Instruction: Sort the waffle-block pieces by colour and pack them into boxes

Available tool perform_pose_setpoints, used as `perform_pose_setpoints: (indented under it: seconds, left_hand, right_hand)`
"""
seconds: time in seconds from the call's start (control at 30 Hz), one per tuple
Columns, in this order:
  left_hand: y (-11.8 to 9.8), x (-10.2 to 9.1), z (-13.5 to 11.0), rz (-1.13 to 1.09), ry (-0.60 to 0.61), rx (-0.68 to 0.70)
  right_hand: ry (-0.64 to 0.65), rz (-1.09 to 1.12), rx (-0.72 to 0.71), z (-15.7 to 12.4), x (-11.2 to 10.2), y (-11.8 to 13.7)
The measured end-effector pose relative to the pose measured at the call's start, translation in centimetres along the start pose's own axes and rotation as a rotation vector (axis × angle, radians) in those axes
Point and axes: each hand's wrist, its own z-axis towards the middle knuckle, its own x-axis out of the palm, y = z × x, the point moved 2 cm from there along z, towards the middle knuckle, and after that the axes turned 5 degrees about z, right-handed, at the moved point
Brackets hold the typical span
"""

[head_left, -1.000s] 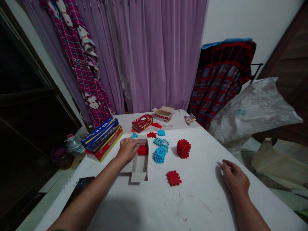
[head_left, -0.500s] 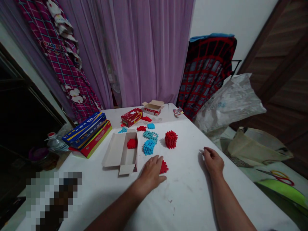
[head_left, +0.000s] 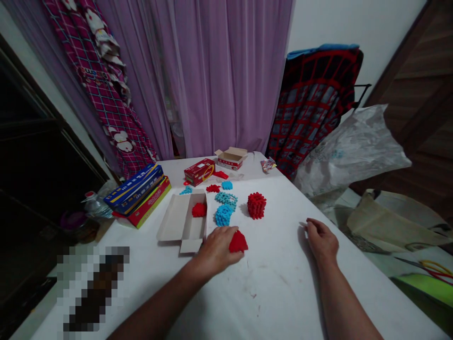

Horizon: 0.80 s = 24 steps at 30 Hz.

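Note:
My left hand (head_left: pixel 215 248) is closed on a flat red toothed piece (head_left: pixel 238 242), lifting one edge off the white table (head_left: pixel 276 283). Just left of it lies an open cardboard box (head_left: pixel 184 222) with a red piece (head_left: pixel 199 209) inside. Beyond the hand sit a blue toothed cube (head_left: pixel 223 215), a flat blue lattice piece (head_left: pixel 227 198) and a red toothed cube (head_left: pixel 256 205). My right hand (head_left: pixel 321 240) rests on the table to the right, fingers loosely curled, holding nothing that I can see.
Stacked blue and red game boxes (head_left: pixel 139 193) lie at the table's left. A red carton (head_left: pixel 199 171) and a small open box (head_left: pixel 230 158) stand at the far edge, with small red and blue pieces nearby. Purple curtains hang behind; a plastic bag (head_left: pixel 354 146) bulges right.
My left hand left the cardboard box, moved right to the flat red piece and closed on it, tipping it up. The right hand stayed where it was.

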Motion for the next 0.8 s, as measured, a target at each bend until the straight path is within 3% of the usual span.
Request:
perform_pose_setpoints:
  seconds: [0.17,0.27,0.47,0.8]
  left_hand:
    - [4.7,-7.7,-0.3,0.144,-0.123,-0.116]
    - [7.4,-10.2,0.3,0.28,-0.091,-0.129]
    - [9.7,-9.6,1.7,0.416,0.048,-0.129]
    - [11.7,-7.3,2.6,0.431,0.063,-0.048]
  right_hand:
    - [0.003,-0.004,0.002,0.0,0.0,0.1]
    - [-0.002,-0.01,-0.003,0.0,0.0,0.2]
    - [0.003,-0.022,0.004,-0.2,-0.1,0.5]
    - [0.005,-0.071,-0.03,0.1,-0.2,-0.2]
